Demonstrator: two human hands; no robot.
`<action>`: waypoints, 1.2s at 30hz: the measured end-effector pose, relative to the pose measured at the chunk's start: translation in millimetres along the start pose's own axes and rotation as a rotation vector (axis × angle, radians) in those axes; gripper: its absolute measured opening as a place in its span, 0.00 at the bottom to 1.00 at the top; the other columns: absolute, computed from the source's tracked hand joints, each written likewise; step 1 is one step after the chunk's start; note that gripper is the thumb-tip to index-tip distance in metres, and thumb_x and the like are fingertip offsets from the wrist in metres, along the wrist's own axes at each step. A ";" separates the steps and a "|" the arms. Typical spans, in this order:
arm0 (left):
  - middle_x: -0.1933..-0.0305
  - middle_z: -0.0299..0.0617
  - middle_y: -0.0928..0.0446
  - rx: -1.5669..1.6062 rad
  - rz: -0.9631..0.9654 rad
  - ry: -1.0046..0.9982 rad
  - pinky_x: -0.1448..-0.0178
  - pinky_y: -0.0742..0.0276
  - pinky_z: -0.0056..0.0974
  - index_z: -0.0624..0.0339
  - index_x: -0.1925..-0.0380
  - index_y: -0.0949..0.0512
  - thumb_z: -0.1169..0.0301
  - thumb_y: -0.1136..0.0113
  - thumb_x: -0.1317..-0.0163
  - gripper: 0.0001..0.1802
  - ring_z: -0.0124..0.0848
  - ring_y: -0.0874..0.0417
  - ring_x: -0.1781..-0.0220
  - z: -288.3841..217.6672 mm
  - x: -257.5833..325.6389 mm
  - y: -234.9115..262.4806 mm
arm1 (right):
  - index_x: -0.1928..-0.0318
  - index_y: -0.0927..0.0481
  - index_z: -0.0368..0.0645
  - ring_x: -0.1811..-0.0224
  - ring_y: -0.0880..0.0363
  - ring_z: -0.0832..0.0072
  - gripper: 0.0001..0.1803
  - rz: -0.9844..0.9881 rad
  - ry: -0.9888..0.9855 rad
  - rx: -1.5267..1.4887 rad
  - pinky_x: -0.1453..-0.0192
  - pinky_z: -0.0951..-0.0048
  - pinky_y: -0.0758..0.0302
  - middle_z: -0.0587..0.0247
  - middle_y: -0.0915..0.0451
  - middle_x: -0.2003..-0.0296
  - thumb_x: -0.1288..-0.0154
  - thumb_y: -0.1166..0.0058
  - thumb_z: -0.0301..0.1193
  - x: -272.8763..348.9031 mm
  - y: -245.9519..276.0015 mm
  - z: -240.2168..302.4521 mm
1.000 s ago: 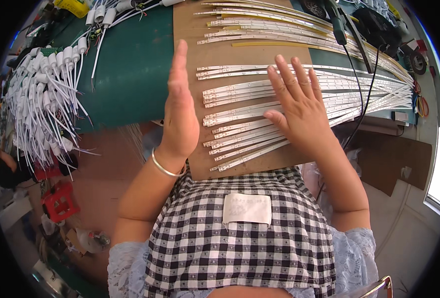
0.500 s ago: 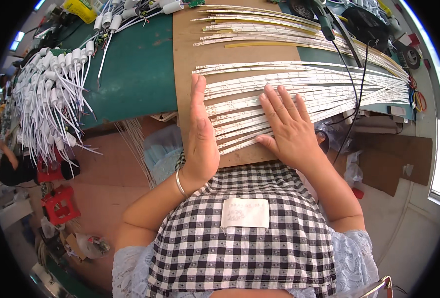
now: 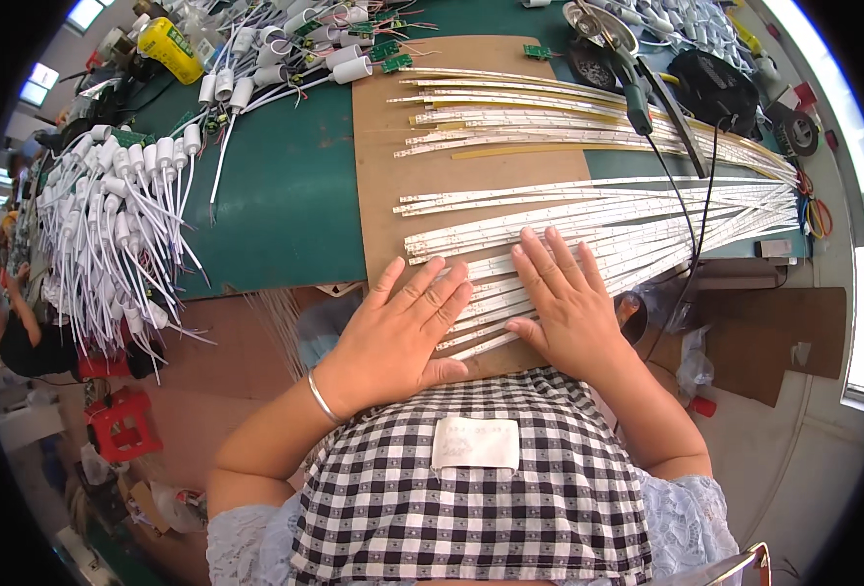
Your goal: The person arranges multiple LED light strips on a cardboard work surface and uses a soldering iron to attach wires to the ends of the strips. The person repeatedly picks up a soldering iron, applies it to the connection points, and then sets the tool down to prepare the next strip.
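Long white LED strips (image 3: 491,230) lie fanned out side by side on a brown board (image 3: 377,166), their left ends spread and their right ends drawn together. My left hand (image 3: 405,317) lies palm down over the left ends of the nearer strips, fingers stretched out, hiding some of those ends. My right hand (image 3: 566,298) rests flat on the same strips a little further right, its fingers spread. Neither hand grips anything. Beyond them a second group of strips (image 3: 510,115), some with yellowish backing, lies on the far part of the board.
White lamp holders with wires (image 3: 124,210) hang over the bench's left edge; more lamp holders (image 3: 256,73) lie at the back. A soldering iron (image 3: 637,103) with a black cord (image 3: 713,156) stands at the back right, near a black tape roll (image 3: 795,129). The green bench (image 3: 281,186) surrounds the board.
My left hand has turned from standing on edge at the strip ends to lying palm down over them. My right hand stays flat on the strips. The whole view has shifted, so the bench sits lower.
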State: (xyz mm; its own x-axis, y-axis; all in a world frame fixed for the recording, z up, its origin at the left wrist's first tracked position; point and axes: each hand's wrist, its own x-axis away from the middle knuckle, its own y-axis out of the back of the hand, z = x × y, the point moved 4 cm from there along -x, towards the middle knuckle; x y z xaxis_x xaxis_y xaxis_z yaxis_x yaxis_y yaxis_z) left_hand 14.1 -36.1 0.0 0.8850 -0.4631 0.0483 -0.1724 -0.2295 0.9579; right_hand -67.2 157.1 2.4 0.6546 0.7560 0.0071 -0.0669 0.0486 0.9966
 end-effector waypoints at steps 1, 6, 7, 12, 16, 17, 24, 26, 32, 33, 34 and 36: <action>0.21 0.51 0.48 0.011 0.022 -0.010 0.20 0.60 0.58 0.63 0.28 0.41 0.35 0.65 0.31 0.46 0.49 0.50 0.20 2.4 0.0 3.1 | 0.27 0.38 0.46 0.21 0.50 0.62 0.43 0.003 -0.013 -0.017 0.21 0.51 0.55 0.61 0.43 0.25 0.32 0.58 0.61 -5.0 3.6 -0.6; 0.21 0.59 0.54 0.120 -0.167 0.164 0.20 0.63 0.57 0.67 0.25 0.52 0.38 0.65 0.28 0.47 0.51 0.55 0.19 34.4 -8.3 23.8 | 0.26 0.41 0.46 0.21 0.51 0.61 0.42 -0.077 -0.005 0.017 0.20 0.51 0.56 0.60 0.43 0.25 0.31 0.58 0.60 -52.8 11.9 -8.6; 0.21 0.60 0.54 0.088 -0.193 0.236 0.20 0.64 0.57 0.67 0.25 0.52 0.38 0.65 0.29 0.47 0.51 0.56 0.19 43.9 -10.0 19.6 | 0.26 0.41 0.45 0.21 0.51 0.61 0.42 -0.079 -0.011 0.023 0.20 0.50 0.56 0.60 0.43 0.25 0.31 0.57 0.59 -59.1 8.7 -10.9; 0.21 0.62 0.54 -0.018 -0.165 0.263 0.20 0.67 0.58 0.69 0.25 0.54 0.38 0.66 0.28 0.48 0.51 0.56 0.18 41.4 -21.9 -1.0 | 0.26 0.40 0.45 0.21 0.51 0.61 0.42 -0.053 -0.035 0.013 0.20 0.50 0.56 0.61 0.44 0.25 0.31 0.56 0.59 -58.9 1.2 -24.7; 0.21 0.61 0.56 -0.020 -0.181 0.309 0.20 0.67 0.59 0.69 0.26 0.51 0.37 0.66 0.29 0.48 0.52 0.56 0.18 47.1 -30.0 5.3 | 0.26 0.41 0.46 0.21 0.52 0.61 0.42 -0.037 0.013 0.022 0.20 0.50 0.56 0.62 0.44 0.25 0.31 0.59 0.60 -58.9 -7.0 -27.0; 0.20 0.59 0.56 0.041 -0.217 0.299 0.20 0.66 0.58 0.68 0.26 0.51 0.37 0.64 0.30 0.48 0.51 0.56 0.19 50.6 -28.7 8.3 | 0.26 0.41 0.47 0.21 0.51 0.61 0.42 -0.010 0.022 0.042 0.20 0.50 0.57 0.64 0.44 0.25 0.30 0.60 0.61 -58.2 -10.0 -25.7; 0.22 0.57 0.50 -0.042 -0.056 0.135 0.20 0.62 0.58 0.68 0.28 0.44 0.39 0.57 0.32 0.46 0.51 0.51 0.20 38.0 -36.9 8.1 | 0.26 0.40 0.48 0.21 0.51 0.62 0.42 -0.007 0.054 -0.024 0.20 0.50 0.58 0.64 0.44 0.25 0.30 0.61 0.61 -49.6 -10.0 -24.4; 0.23 0.57 0.45 -0.058 -0.096 0.106 0.21 0.59 0.57 0.69 0.30 0.40 0.42 0.51 0.34 0.45 0.50 0.48 0.21 35.7 -35.9 8.9 | 0.26 0.40 0.47 0.21 0.51 0.63 0.41 -0.020 0.056 -0.054 0.20 0.49 0.57 0.64 0.43 0.25 0.30 0.60 0.60 -46.6 -10.8 -25.2; 0.45 0.50 0.24 0.247 -0.313 0.094 0.38 0.33 0.51 0.63 0.47 0.24 0.59 0.38 0.37 0.24 0.50 0.25 0.42 65.8 -81.0 47.0 | 0.26 0.41 0.46 0.21 0.51 0.64 0.41 -0.044 0.066 -0.061 0.20 0.49 0.58 0.61 0.46 0.24 0.28 0.63 0.59 -46.9 -13.5 -28.0; 0.50 0.48 0.21 0.292 -0.327 0.120 0.42 0.29 0.49 0.62 0.51 0.22 0.62 0.36 0.38 0.20 0.49 0.22 0.47 71.0 -91.9 49.2 | 0.26 0.41 0.46 0.21 0.52 0.64 0.41 -0.044 0.061 -0.068 0.20 0.49 0.58 0.61 0.46 0.24 0.28 0.64 0.60 -46.9 -15.1 -28.5; 0.53 0.48 0.22 0.243 -0.363 0.076 0.46 0.28 0.49 0.62 0.54 0.22 0.65 0.36 0.39 0.17 0.49 0.22 0.50 73.0 -103.8 47.3 | 0.26 0.41 0.46 0.21 0.52 0.64 0.41 -0.043 0.058 -0.074 0.20 0.50 0.58 0.61 0.46 0.24 0.28 0.65 0.60 -45.8 -16.4 -29.8; 0.59 0.46 0.23 0.133 -0.439 0.002 0.53 0.26 0.47 0.61 0.60 0.22 0.70 0.34 0.41 0.12 0.48 0.22 0.56 83.1 -128.4 36.9 | 0.26 0.41 0.46 0.20 0.53 0.64 0.41 -0.043 0.066 -0.091 0.20 0.50 0.59 0.62 0.47 0.24 0.27 0.67 0.60 -47.5 -17.8 -29.9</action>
State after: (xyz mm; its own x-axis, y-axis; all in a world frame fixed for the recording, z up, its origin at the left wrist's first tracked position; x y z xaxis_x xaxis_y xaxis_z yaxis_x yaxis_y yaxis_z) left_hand -141.8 -56.3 5.6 0.8876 -0.2955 -0.3535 0.1654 -0.5117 0.8431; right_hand -119.6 139.9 -18.1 0.6078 0.7928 -0.0443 -0.1094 0.1389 0.9842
